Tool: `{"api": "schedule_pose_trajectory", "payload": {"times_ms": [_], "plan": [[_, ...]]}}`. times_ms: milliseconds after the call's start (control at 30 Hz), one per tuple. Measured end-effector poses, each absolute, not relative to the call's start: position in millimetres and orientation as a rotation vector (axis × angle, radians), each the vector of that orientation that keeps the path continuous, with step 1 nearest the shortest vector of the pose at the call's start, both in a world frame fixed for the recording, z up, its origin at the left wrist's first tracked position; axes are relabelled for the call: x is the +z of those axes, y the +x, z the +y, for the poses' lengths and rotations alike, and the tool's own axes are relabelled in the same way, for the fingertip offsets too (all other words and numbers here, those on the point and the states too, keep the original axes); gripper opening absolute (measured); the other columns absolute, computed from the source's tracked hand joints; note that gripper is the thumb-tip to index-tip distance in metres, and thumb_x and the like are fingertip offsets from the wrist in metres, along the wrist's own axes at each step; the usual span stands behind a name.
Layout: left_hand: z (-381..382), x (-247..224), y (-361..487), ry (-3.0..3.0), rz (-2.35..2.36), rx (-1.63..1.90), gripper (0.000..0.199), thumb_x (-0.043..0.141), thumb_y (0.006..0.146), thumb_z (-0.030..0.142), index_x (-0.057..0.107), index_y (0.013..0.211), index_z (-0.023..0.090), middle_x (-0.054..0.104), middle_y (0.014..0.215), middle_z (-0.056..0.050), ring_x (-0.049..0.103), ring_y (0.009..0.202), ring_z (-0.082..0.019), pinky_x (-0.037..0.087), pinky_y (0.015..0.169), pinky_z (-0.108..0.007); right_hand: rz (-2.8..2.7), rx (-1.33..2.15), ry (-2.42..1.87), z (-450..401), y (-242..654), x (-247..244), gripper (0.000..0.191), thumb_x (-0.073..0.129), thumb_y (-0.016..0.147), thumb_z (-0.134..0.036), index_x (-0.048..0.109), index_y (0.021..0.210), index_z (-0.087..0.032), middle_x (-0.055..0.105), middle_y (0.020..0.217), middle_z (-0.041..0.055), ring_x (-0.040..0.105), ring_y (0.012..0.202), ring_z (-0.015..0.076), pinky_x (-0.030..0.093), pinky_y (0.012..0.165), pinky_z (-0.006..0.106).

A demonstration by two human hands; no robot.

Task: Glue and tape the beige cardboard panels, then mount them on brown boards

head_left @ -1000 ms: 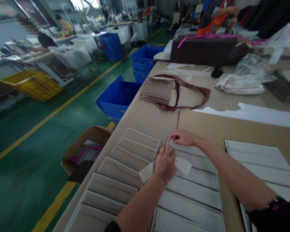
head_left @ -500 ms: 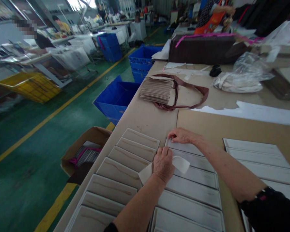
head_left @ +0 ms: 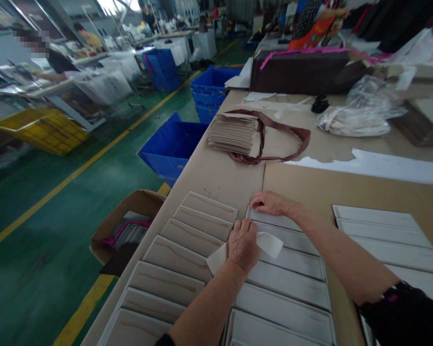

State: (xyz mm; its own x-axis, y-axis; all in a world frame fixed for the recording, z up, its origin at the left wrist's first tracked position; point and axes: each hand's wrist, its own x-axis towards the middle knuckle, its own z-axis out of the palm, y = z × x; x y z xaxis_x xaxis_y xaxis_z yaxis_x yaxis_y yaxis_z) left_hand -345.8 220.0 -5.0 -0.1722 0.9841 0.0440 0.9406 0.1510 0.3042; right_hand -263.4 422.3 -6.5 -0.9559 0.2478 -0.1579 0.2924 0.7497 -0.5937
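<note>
Crosswise, pale strip (head_left: 272, 244) juts past left hand (head_left: 243, 244) both sides, behind fingertips.

The left hand (head_left: 243, 244) hides the middle of the pale strip (head_left: 270, 244).

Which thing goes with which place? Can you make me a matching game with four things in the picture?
1. Yellow bin
2. Brown strap
3. Cardboard box
4. Pale strip

A. In the left hand
B. On the floor, with flat pieces inside
C. Across the aisle, past the long yellow line
D. Lying in a loop on the table

Right pairs: 1-C, 2-D, 3-B, 4-A.
</note>
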Motion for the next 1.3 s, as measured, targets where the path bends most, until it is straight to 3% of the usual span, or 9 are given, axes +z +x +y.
{"api": "schedule_pose_trajectory", "payload": {"times_ms": [400, 667, 867, 1300], "plan": [[220.3, -4.9, -346.3, 1.868, 2.247, 0.413, 0.025, 0.054, 0.072, 0.008, 0.054, 0.094, 0.021, 0.056, 0.106, -0.006, 0.047, 0.098, -0.024, 0.044, 0.090, -0.036, 2.881, -0.954, 0.449, 415.5, -264.2, -1.9, 0.011, 0.055, 0.076, -0.013, 0.066, 0.079, -0.016, 0.063, 0.084, 0.0046, 0.055, 0.076, 0.0149, 0.040, 0.070, 0.025], [221.3, -4.0, -346.5, 1.875, 2.232, 0.404, 0.021, 0.054, 0.076, 0.011, 0.055, 0.094, 0.020, 0.057, 0.106, -0.005, 0.048, 0.098, -0.023, 0.044, 0.091, -0.034, 2.907, -1.221, 0.712, 406.0, -250.0, -4.8, 0.007, 0.053, 0.079, -0.019, 0.059, 0.075, -0.018, 0.057, 0.074, 0.0007, 0.050, 0.069, 0.0139, 0.038, 0.066, 0.026], [220.7, -3.5, -345.3, 1.877, 2.243, 0.402, 0.020, 0.054, 0.077, 0.010, 0.055, 0.094, 0.020, 0.057, 0.106, -0.005, 0.048, 0.098, -0.022, 0.044, 0.090, -0.034, 2.868, -1.261, 0.618, 409.3, -254.5, -8.8, 0.019, 0.056, 0.077, -0.020, 0.065, 0.093, -0.016, 0.061, 0.090, 0.0052, 0.056, 0.081, 0.0158, 0.043, 0.075, 0.027], [220.6, -2.4, -344.4, 1.893, 2.246, 0.405, 0.021, 0.055, 0.076, 0.009, 0.056, 0.094, 0.019, 0.058, 0.106, -0.005, 0.048, 0.098, -0.023, 0.045, 0.090, -0.034, 2.799, -1.076, 0.603, 414.4, -267.6, -0.6, 0.009, 0.057, 0.076, -0.017, 0.065, 0.078, -0.016, 0.064, 0.086, 0.0052, 0.057, 0.078, 0.0165, 0.041, 0.070, 0.026]]}}
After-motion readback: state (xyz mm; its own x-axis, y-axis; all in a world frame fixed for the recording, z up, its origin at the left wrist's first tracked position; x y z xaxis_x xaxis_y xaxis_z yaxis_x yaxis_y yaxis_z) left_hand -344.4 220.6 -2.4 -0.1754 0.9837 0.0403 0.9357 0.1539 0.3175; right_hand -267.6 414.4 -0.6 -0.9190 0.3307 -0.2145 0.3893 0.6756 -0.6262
